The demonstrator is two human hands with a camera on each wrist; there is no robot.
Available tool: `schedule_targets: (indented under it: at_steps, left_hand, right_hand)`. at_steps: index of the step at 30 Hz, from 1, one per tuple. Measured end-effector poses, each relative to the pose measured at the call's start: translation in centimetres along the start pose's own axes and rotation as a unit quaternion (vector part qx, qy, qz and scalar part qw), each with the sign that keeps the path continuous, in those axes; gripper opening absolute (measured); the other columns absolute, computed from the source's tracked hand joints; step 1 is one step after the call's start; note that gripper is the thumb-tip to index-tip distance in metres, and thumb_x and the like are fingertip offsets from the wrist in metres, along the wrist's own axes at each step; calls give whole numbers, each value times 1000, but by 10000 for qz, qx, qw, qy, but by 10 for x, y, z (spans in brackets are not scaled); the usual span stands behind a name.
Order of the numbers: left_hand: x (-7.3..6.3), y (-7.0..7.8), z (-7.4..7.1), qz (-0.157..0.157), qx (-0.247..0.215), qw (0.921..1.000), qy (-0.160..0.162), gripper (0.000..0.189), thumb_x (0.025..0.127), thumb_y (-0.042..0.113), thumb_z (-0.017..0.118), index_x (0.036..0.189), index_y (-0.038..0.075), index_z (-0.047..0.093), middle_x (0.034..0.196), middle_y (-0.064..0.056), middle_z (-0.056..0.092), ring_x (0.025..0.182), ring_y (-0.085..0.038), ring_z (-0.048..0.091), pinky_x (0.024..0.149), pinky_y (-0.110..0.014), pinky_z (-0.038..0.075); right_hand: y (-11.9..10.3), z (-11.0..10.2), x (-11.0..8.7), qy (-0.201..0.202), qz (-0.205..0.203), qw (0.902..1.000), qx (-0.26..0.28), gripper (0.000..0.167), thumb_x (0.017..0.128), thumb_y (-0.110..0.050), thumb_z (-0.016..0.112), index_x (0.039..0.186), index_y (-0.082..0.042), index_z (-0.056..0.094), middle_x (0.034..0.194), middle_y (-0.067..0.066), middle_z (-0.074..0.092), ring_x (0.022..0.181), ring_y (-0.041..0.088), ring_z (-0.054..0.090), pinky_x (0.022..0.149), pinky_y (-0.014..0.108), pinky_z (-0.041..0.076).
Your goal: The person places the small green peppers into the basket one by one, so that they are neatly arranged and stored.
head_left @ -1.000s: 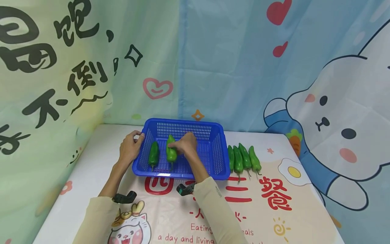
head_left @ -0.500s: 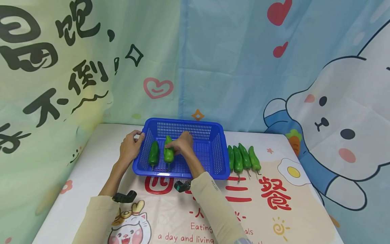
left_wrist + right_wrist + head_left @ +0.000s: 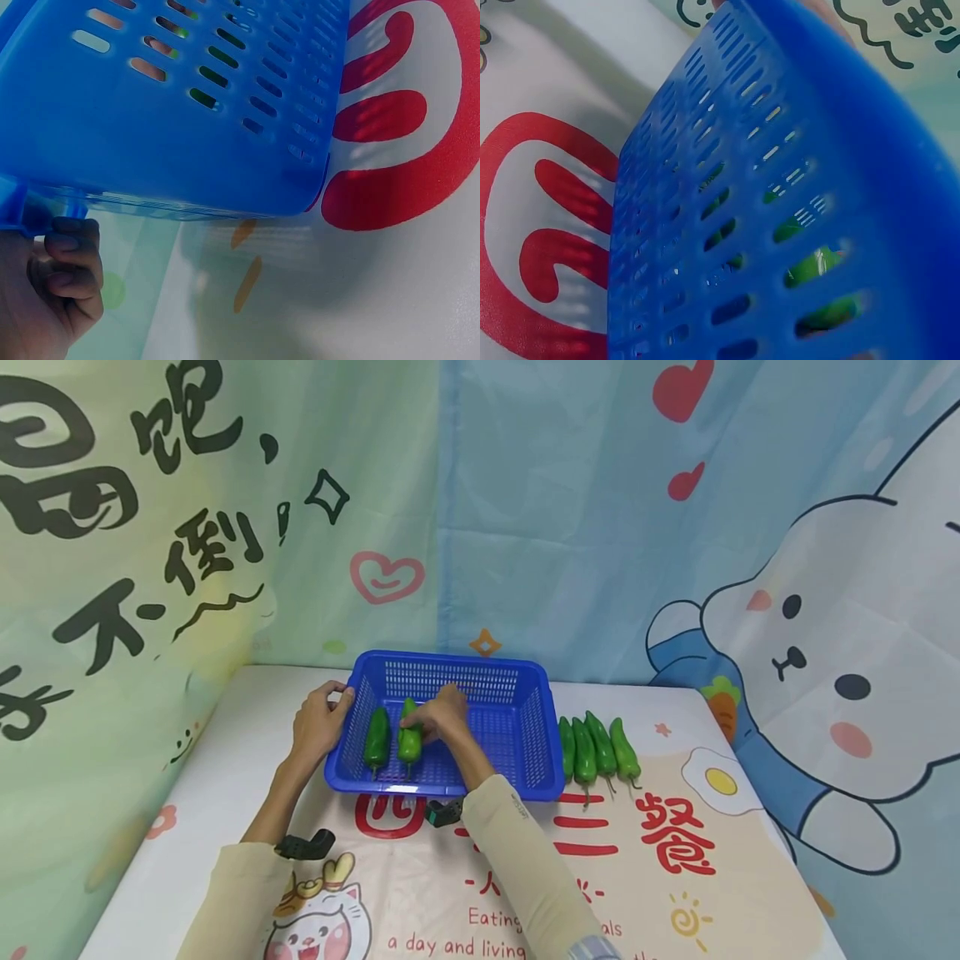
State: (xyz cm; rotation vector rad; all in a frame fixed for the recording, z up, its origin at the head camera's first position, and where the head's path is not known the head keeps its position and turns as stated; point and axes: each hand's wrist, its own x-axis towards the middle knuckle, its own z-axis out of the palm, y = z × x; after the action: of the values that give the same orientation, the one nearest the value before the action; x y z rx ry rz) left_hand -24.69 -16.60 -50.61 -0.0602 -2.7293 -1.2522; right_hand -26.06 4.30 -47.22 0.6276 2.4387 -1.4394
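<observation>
A blue plastic basket (image 3: 450,792) with slotted walls stands on the table. My left hand (image 3: 318,722) grips its left rim; in the left wrist view the curled fingers (image 3: 79,251) show under the rim. Inside the basket, my right hand (image 3: 441,714) holds a light green pepper (image 3: 409,745) by its upper part, stem end toward me. A darker green pepper (image 3: 377,739) lies just to the left of it. From the right wrist, the basket's wall covers the right hand, and only bits of green show through the slots.
Several green peppers (image 3: 602,747) lie in a row on the table, close against the basket's right side. A printed cloth (image 3: 675,893) covers the table. Behind it hangs a patterned curtain (image 3: 555,552).
My right hand has moved the light green pepper a little to the left inside the basket, closer to the darker one. My left hand stays at the rim.
</observation>
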Motion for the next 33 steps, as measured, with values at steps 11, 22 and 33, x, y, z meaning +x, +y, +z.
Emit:
schedule_targets:
  at_steps: [11,22,33]
  left_hand:
    - [1,1,-1,51,-22,10000,19,45,115,32,52,136,-4,65,103,-31,79,76,-38,76,59,-30,46]
    - [1,-1,-1,66,-79,9999,13,44,115,31,52,136,-5,65,99,-31,79,68,-30,73,57,-30,45]
    - [0,-1,1,42,-93,9999,-22,46,115,33,51,137,-5,65,104,-32,79,78,-39,77,60,-30,47]
  right_hand:
    - [-3,12,5,-159,114,9996,-189,64,72,2,99,124,13,64,93,30,80,84,37,83,61,38,65]
    - [31,49,80,-198,6,9963,-834,69,60,-8,108,113,11,69,61,15,72,46,25,71,51,34,59]
    - [35,55,85,-75,-116,9946,-1032,74,62,-13,108,118,12,67,54,12,70,41,23,69,63,33,63]
